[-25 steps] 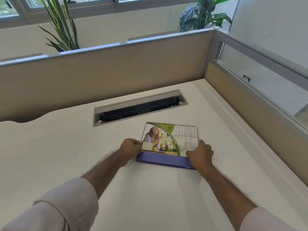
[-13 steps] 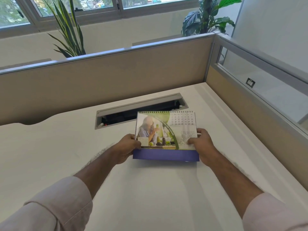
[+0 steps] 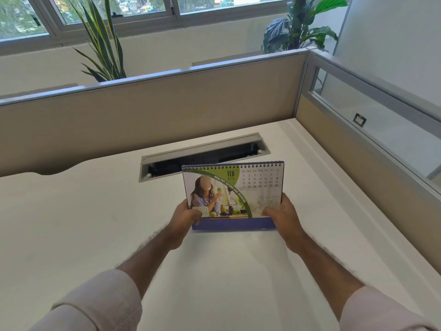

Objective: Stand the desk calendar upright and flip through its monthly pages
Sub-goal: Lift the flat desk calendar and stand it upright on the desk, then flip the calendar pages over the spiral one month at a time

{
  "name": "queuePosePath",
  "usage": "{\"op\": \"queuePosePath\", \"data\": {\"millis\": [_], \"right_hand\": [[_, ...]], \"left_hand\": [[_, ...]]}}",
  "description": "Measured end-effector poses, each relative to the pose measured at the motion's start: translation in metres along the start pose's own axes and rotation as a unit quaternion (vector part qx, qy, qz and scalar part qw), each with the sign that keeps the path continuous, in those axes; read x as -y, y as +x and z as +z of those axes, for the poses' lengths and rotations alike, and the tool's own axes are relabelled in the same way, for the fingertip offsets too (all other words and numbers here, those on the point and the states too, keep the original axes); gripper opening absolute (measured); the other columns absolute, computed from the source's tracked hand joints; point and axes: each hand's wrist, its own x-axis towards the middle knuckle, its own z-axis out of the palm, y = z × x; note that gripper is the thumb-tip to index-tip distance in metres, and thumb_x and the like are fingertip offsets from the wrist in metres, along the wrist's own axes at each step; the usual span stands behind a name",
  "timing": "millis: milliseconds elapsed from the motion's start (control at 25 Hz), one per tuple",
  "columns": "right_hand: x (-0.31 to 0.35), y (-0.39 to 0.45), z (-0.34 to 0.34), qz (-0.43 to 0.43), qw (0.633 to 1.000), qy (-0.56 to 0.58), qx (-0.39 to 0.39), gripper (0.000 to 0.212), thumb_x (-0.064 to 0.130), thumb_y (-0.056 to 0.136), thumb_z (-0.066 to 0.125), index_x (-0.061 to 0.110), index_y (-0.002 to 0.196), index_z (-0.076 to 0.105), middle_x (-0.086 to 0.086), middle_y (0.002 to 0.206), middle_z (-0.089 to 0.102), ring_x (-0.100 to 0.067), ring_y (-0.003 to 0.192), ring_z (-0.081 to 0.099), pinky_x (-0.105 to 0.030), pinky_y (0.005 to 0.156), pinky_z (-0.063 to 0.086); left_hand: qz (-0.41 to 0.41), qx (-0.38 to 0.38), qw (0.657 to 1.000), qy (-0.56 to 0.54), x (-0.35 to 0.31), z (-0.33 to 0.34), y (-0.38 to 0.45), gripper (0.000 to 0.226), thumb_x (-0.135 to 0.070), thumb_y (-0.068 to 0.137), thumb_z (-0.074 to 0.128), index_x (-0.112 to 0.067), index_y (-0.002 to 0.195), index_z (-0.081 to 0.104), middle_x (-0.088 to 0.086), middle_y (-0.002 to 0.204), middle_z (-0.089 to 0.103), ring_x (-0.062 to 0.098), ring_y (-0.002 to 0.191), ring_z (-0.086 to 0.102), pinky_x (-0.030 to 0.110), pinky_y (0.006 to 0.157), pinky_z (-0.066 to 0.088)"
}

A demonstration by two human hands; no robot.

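Observation:
The desk calendar (image 3: 241,187) is spiral-bound with a purple base and shows a February page with a green band and a photo. It is raised nearly upright over the white desk (image 3: 95,223), its face turned toward me. My left hand (image 3: 185,217) grips its lower left corner, thumb on the page. My right hand (image 3: 284,215) grips its lower right corner in the same way. Whether the purple bottom edge touches the desk, I cannot tell.
An open grey cable tray (image 3: 202,155) is set into the desk just behind the calendar. Beige partition walls (image 3: 152,111) close off the back, and a glazed partition (image 3: 381,130) runs along the right. Potted plants (image 3: 102,44) stand behind them.
The calendar has gone from lying low and tilted on the desk to nearly upright. Both hands kept hold of its lower corners and rose with it.

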Motion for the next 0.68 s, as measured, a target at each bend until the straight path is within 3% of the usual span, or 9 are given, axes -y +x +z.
{"op": "queuePosePath", "data": {"millis": [120, 280, 400, 520, 680], "right_hand": [[-0.006, -0.007, 0.000, -0.003, 1.000, 0.002, 0.010, 0.054, -0.006, 0.079, 0.060, 0.019, 0.126, 0.052, 0.001, 0.115, 0.065, -0.015, 0.105, 0.062, -0.019, 0.070, 0.056], [-0.008, -0.014, -0.003, 0.004, 1.000, -0.010, 0.013, 0.051, -0.005, 0.082, 0.059, 0.014, 0.128, 0.051, -0.005, 0.119, 0.064, -0.018, 0.105, 0.062, -0.012, 0.064, 0.053], [-0.007, -0.017, -0.008, 0.002, 1.000, -0.021, 0.018, 0.046, -0.003, 0.083, 0.061, 0.013, 0.125, 0.052, -0.005, 0.117, 0.063, -0.019, 0.105, 0.061, -0.011, 0.063, 0.053], [-0.007, -0.025, -0.016, -0.028, 0.999, -0.022, -0.032, 0.035, -0.002, 0.083, 0.064, 0.010, 0.114, 0.054, -0.006, 0.109, 0.065, -0.018, 0.099, 0.063, -0.016, 0.069, 0.053], [-0.016, -0.042, -0.019, -0.075, 0.982, -0.027, -0.169, 0.026, -0.002, 0.079, 0.069, 0.007, 0.102, 0.059, -0.012, 0.091, 0.065, -0.021, 0.081, 0.060, -0.020, 0.069, 0.048]], "left_hand": [[0.010, 0.018, 0.999, 0.031, 0.006, 0.001, -0.014, 0.044, -0.004, 0.049, 0.051, -0.005, 0.092, 0.061, 0.012, 0.093, 0.069, 0.024, 0.087, 0.061, 0.028, 0.064, 0.045], [0.033, 0.011, 0.999, 0.024, 0.011, 0.005, -0.026, 0.053, -0.002, 0.052, 0.052, -0.007, 0.105, 0.057, 0.011, 0.096, 0.063, 0.020, 0.084, 0.055, 0.020, 0.056, 0.044], [0.044, -0.008, 0.999, 0.003, 0.017, 0.008, -0.028, 0.056, 0.003, 0.071, 0.064, -0.010, 0.124, 0.049, 0.006, 0.116, 0.063, 0.020, 0.105, 0.061, 0.024, 0.073, 0.056], [0.083, -0.116, 0.989, 0.030, 0.027, 0.009, -0.036, 0.052, -0.009, 0.078, 0.074, -0.014, 0.121, 0.046, 0.003, 0.116, 0.060, 0.018, 0.106, 0.061, 0.034, 0.085, 0.056], [0.115, -0.253, 0.957, 0.083, 0.038, 0.017, -0.051, 0.045, -0.023, 0.077, 0.078, -0.016, 0.114, 0.054, 0.001, 0.110, 0.061, 0.017, 0.094, 0.060, 0.025, 0.071, 0.052]]}}
